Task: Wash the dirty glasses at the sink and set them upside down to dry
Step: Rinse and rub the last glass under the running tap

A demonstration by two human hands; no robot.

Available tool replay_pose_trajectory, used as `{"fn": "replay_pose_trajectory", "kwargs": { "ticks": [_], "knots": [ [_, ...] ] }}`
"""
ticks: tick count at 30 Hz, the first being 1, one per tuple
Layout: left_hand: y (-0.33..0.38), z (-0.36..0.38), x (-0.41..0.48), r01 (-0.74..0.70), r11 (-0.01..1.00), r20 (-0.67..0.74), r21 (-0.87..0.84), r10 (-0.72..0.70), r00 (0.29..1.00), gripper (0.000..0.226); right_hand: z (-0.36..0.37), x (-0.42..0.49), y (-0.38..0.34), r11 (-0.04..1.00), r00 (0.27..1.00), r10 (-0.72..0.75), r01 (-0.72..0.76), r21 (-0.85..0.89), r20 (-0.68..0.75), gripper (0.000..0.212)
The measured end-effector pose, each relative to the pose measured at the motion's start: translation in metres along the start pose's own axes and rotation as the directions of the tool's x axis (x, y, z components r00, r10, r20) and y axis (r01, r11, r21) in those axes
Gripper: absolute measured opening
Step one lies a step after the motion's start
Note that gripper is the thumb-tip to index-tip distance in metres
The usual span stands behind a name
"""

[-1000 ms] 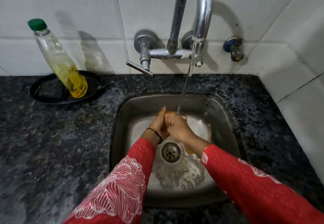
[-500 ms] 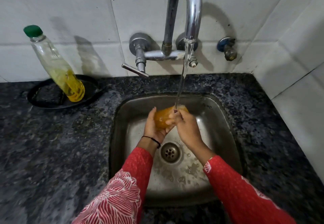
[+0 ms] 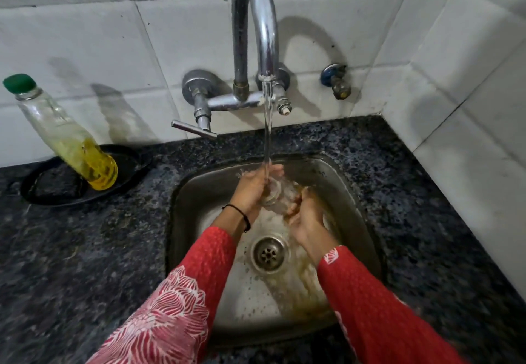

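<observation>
Two hands hold a clear glass [image 3: 280, 194] over the back of the sink [image 3: 182, 193], in the water running from the tap [image 3: 256, 22]. The left hand [image 3: 252, 190] curls its fingers round the glass's left side. The right hand [image 3: 306, 220] grips its right side. Brown water lies in the sink. Left of the sink, a bottle [image 3: 65, 136] leans in a black dish [image 3: 129, 164].

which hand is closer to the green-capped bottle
Left. The left hand holds the glass on the side facing the green-capped bottle; the right hand holds its far side.
</observation>
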State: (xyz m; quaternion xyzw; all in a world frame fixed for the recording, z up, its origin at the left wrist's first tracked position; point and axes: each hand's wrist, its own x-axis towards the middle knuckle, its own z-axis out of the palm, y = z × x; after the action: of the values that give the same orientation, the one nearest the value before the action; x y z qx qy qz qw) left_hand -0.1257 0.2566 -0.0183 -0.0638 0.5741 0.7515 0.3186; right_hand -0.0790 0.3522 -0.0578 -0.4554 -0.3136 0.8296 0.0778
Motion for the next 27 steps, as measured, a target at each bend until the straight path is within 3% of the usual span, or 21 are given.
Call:
{"fn": "replay_pose_trajectory", "kwargs": {
  "ticks": [2, 5, 9, 12, 14, 16, 17, 18, 21, 23, 24, 25, 27],
  "knots": [
    [0.003, -0.011, -0.003, 0.095, 0.993, 0.048, -0.069, -0.092, 0.995, 0.046, 0.012, 0.003, -0.011, 0.983, 0.991, -0.128, 0.131, -0.127, 0.035, 0.038],
    [0.010, -0.027, -0.019, 0.278, 0.946, 0.272, -0.168, -0.227, 0.935, 0.052, 0.033, -0.004, -0.029, 0.888, 0.940, -0.283, 0.332, -0.319, 0.193, 0.038],
    [0.006, -0.046, -0.035, 0.367, 0.892, 0.414, -0.266, -0.238, 0.879, 0.052, 0.055, -0.020, -0.041, 0.625, 0.830, -0.306, 0.545, -0.559, 0.467, 0.032],
    [0.001, -0.056, -0.039, 0.354, 0.886, 0.412, -0.299, -0.215, 0.886, 0.048, 0.062, -0.031, -0.047, 0.416, 0.746, -0.248, 0.658, -0.628, 0.618, 0.032],
    [-0.001, -0.051, -0.042, 0.210, 0.974, 0.293, -0.082, -0.178, 0.939, 0.035, 0.065, -0.033, -0.050, 0.183, 0.714, -0.163, 0.700, -0.690, 0.681, 0.033],
    [-0.002, -0.045, -0.044, 0.018, 0.951, 0.146, 0.310, -0.066, 0.987, 0.033, 0.067, -0.034, -0.051, 0.008, 0.699, -0.092, 0.712, -0.702, 0.709, 0.030],
    [-0.003, -0.043, -0.043, -0.032, 0.914, 0.107, 0.405, -0.013, 0.994, 0.038, 0.067, -0.037, -0.052, 0.023, 0.699, -0.076, 0.714, -0.699, 0.711, 0.028],
    [-0.003, -0.042, -0.041, -0.056, 0.916, 0.110, 0.398, 0.013, 0.994, 0.040, 0.067, -0.041, -0.053, 0.103, 0.693, -0.070, 0.720, -0.686, 0.717, 0.026],
    [0.006, -0.041, -0.048, 0.075, 0.997, 0.322, -0.020, -0.065, 0.944, 0.045, 0.057, -0.053, -0.060, 0.504, 0.667, -0.058, 0.662, -0.555, 0.742, 0.022],
    [0.009, -0.043, -0.051, 0.196, 0.954, 0.472, -0.228, -0.068, 0.879, 0.045, 0.051, -0.057, -0.063, 0.702, 0.654, 0.007, 0.535, -0.470, 0.756, 0.019],
    [0.007, -0.044, -0.048, 0.208, 0.950, 0.485, -0.233, -0.072, 0.872, 0.039, 0.049, -0.056, -0.063, 0.697, 0.669, 0.015, 0.526, -0.488, 0.743, 0.017],
    [0.004, -0.041, -0.045, 0.171, 0.972, 0.427, -0.160, -0.088, 0.900, 0.034, 0.050, -0.054, -0.063, 0.609, 0.698, 0.006, 0.566, -0.556, 0.716, 0.017],
    [-0.002, -0.032, -0.038, -0.032, 0.961, 0.179, 0.275, -0.018, 0.984, 0.043, 0.054, -0.050, -0.059, 0.278, 0.749, -0.029, 0.642, -0.715, 0.662, 0.025]
  ]
}}
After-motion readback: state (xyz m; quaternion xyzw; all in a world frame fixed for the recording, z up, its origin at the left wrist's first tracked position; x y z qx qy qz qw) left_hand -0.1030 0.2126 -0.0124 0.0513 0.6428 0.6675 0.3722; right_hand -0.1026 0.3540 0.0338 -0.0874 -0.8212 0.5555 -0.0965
